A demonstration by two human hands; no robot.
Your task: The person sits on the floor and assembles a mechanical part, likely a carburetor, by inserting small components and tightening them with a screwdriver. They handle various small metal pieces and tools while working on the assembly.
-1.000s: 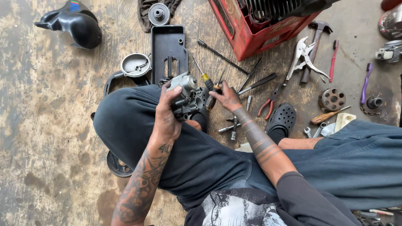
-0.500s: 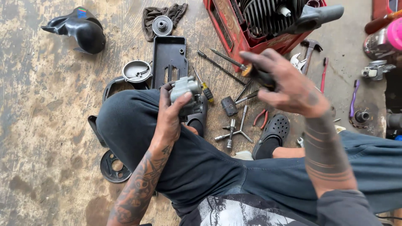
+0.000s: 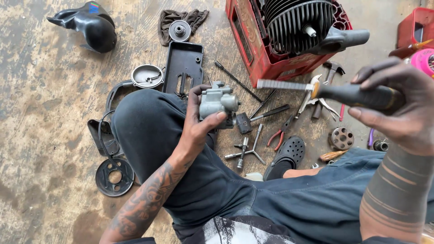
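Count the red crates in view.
2. One red crate sits on the floor at top centre, holding a finned engine cylinder. A second red crate shows at the top right edge, partly cut off. Others may lie out of frame.

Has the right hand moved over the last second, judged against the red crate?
Yes. The right hand left the floor tools and rose right of the red crate, gripping a screwdriver.

This was a repair workshop. Tools like pliers (image 3: pixel 281 132) and a cross wrench (image 3: pixel 246 151) lay on the stained concrete floor (image 3: pixel 40 113), beside a finned engine cylinder (image 3: pixel 298 22) in a red crate (image 3: pixel 253 49).
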